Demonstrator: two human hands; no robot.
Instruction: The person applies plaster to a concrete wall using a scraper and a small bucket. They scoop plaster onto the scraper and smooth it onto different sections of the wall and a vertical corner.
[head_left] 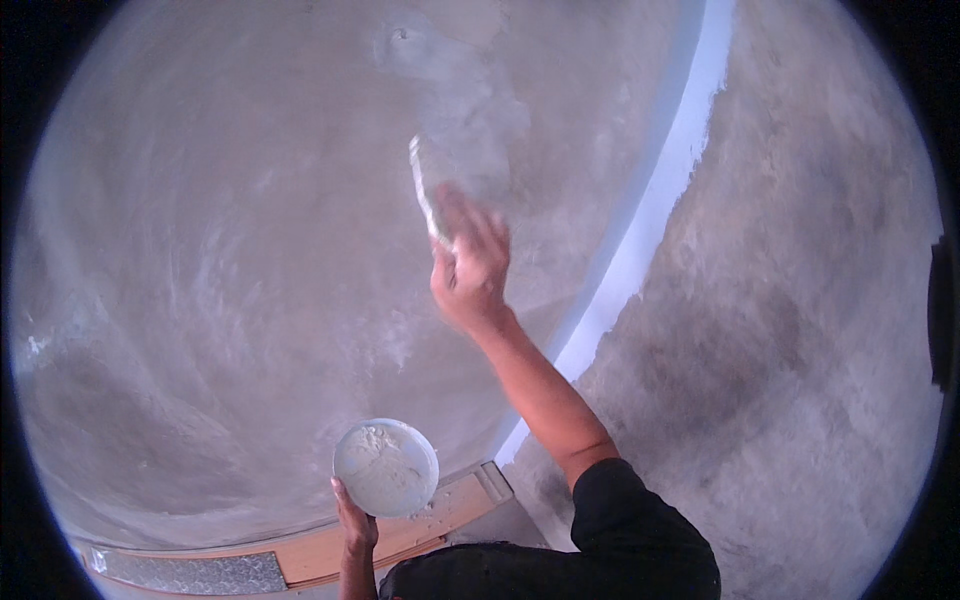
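My right hand is raised in front of a grey plastered wall, arm stretched up. It grips a putty knife seen nearly edge-on, its blade smeared white. Fingers and tool are slightly blurred, and most of the handle is hidden in the hand. I cannot tell whether the blade touches the wall. Lower down, my left hand holds a round pale bowl from its lower left side. White paste lies inside the bowl, rough and lumpy toward its far side. A lighter patch marks the wall above the knife.
A white painted strip runs down the wall corner, right of my forearm. Beyond it stands another mottled grey wall. At the bottom are wooden boards and a grey patterned panel along the wall's foot.
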